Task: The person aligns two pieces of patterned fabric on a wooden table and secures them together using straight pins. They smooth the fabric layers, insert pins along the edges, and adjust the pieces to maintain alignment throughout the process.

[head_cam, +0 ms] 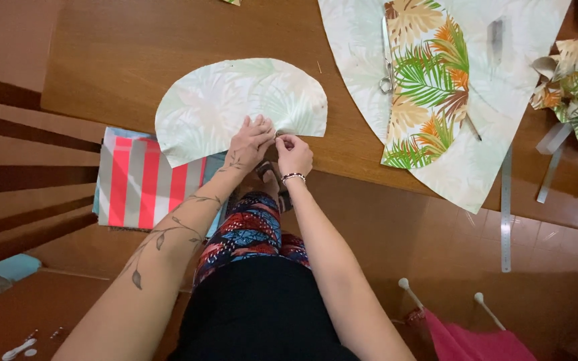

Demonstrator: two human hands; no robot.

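While the pale half-round fabric piece lay flat on the wooden table near its front edge, both hands met at its straight lower edge. The left hand rested on the cloth with fingers curled together, and the right hand pinched the edge shut, forearms angled inward.
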